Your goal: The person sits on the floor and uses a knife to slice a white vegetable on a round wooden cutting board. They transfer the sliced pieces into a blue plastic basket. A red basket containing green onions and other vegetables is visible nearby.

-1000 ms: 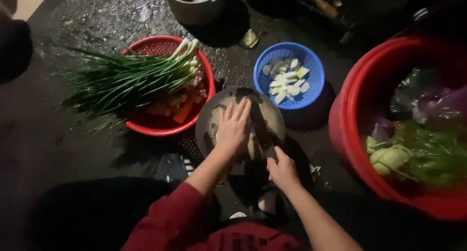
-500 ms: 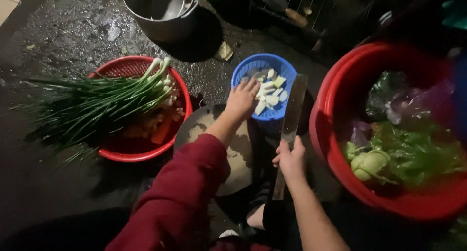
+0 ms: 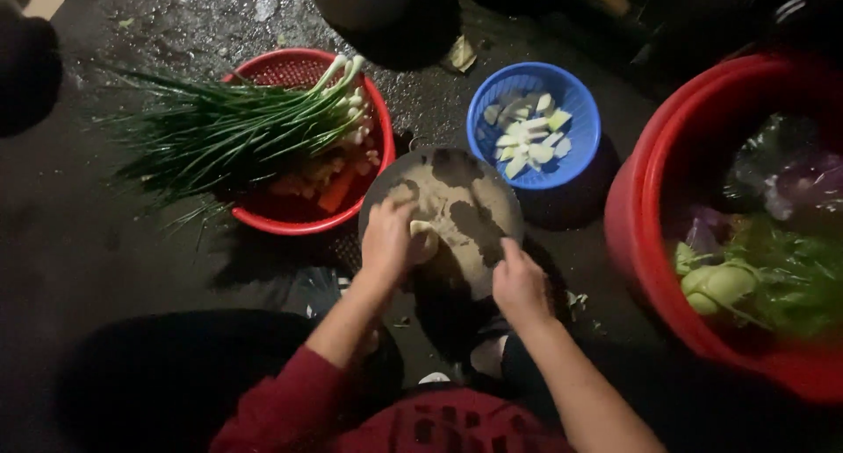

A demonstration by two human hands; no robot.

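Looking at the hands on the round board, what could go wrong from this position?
1. The left hand holds a pale piece on the board close to the right hand, whose blade cannot be made out in the dim light; fingers could get cut.
2. The floor looks wet, so the board might slide.
3. The blue basket sits at the board's edge and could be knocked.

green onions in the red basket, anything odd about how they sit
Yes: the green onions lie across the red basket with their leafy ends hanging well past its left rim onto the wet floor. Small pale scraps also lie on the ground beside the right hand.
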